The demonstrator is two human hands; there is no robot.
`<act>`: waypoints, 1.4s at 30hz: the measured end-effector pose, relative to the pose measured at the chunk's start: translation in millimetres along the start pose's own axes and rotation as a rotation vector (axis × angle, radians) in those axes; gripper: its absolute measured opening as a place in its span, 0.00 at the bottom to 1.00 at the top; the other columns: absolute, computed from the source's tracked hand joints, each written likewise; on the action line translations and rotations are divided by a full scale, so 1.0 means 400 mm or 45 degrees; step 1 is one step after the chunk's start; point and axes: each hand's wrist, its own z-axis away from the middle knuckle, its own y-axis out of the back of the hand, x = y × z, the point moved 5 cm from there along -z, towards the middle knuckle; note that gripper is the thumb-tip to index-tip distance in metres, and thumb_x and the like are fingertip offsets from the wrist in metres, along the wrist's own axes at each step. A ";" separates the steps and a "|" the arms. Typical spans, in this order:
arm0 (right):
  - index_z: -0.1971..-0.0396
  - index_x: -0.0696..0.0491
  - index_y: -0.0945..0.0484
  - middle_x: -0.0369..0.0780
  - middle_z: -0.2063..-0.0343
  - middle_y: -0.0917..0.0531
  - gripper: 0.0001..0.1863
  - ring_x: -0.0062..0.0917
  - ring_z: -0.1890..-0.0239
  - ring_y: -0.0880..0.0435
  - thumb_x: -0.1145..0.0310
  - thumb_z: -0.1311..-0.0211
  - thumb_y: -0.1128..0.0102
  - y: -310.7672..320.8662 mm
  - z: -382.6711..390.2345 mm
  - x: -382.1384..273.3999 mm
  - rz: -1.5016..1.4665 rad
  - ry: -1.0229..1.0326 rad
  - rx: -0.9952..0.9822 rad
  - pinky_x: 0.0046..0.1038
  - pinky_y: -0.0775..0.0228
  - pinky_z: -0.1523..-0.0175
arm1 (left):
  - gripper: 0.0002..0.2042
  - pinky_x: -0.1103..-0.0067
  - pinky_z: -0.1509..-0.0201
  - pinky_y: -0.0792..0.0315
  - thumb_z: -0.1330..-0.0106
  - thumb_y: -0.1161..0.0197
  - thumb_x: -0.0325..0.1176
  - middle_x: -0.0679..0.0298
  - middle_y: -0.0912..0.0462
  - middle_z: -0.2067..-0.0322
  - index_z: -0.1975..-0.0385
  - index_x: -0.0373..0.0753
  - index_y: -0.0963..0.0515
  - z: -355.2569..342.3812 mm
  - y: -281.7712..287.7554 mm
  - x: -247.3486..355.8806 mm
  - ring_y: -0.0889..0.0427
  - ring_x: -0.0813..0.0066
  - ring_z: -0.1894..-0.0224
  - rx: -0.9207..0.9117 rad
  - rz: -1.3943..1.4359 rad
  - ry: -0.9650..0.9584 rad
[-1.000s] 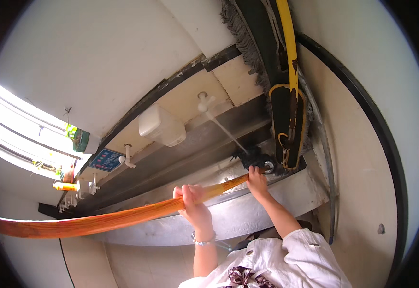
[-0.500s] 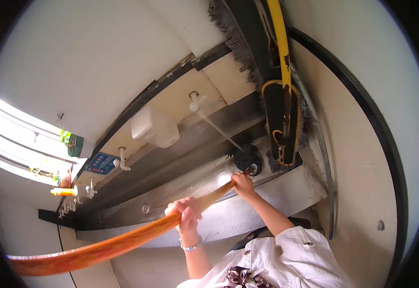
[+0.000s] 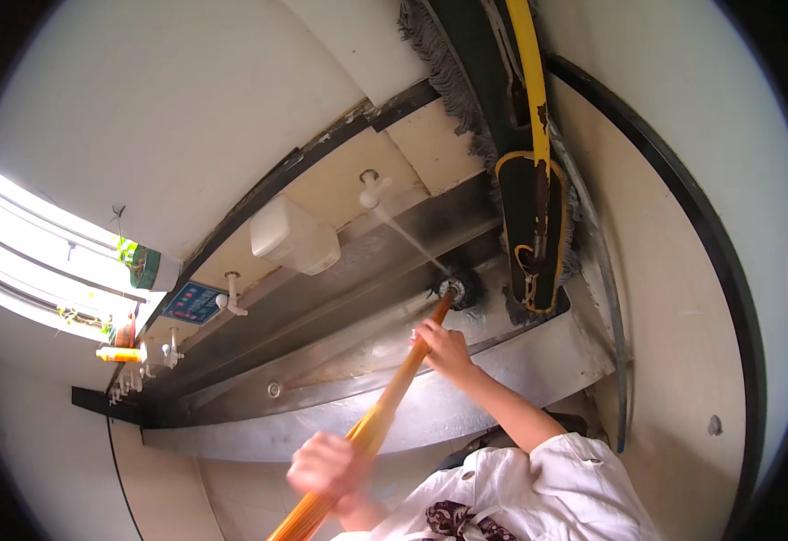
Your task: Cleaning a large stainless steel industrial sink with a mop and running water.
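I hold a mop by its orange-brown wooden handle (image 3: 400, 383), which slants from the lower middle up toward the sink. My left hand (image 3: 329, 467), blurred by motion, is closed round the handle's nearer part. Farther along, close to the mop head, my right hand (image 3: 445, 348) grips the same handle. The dark, wet mop head (image 3: 472, 290) rests inside the long metal trough sink (image 3: 322, 433), at its right end. A stream of water from a white tap (image 3: 371, 191) falls on or right beside it.
Flat dust mops with grey fringes (image 3: 452, 81) and a yellow pole (image 3: 527, 68) stand at the sink's right end, near the wall. A white box (image 3: 290, 236) hangs above the trough. More taps (image 3: 231, 296), a blue sign (image 3: 193, 302) and a barred window (image 3: 46, 257) lie to the left.
The mop handle has swung from a flat slant to a steeper one, its near end coming toward me. My left hand moved down and left; my right hand shifted slightly left.
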 end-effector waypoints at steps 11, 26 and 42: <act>0.69 0.51 0.29 0.40 0.65 0.23 0.09 0.41 0.62 0.23 0.79 0.51 0.49 -0.125 0.045 0.202 -0.122 -0.130 -0.113 0.38 0.30 0.60 | 0.15 0.76 0.72 0.30 0.41 0.40 0.30 0.68 0.30 0.90 0.87 0.41 0.36 0.095 0.017 -0.170 0.24 0.72 0.84 0.223 -0.294 0.516; 0.68 0.48 0.31 0.37 0.65 0.23 0.10 0.37 0.60 0.22 0.78 0.50 0.46 -0.130 0.098 0.228 -0.096 -0.192 -0.174 0.36 0.30 0.59 | 0.11 0.70 0.63 0.28 0.42 0.40 0.28 0.62 0.25 0.86 0.85 0.39 0.32 0.125 -0.048 -0.140 0.21 0.67 0.80 0.069 -0.284 0.463; 0.67 0.47 0.32 0.37 0.62 0.24 0.12 0.38 0.58 0.23 0.80 0.50 0.48 -0.131 0.110 0.208 -0.114 -0.160 -0.230 0.38 0.31 0.59 | 0.11 0.69 0.65 0.25 0.43 0.39 0.28 0.61 0.25 0.86 0.85 0.38 0.31 0.158 -0.039 -0.122 0.20 0.66 0.80 0.132 -0.259 0.464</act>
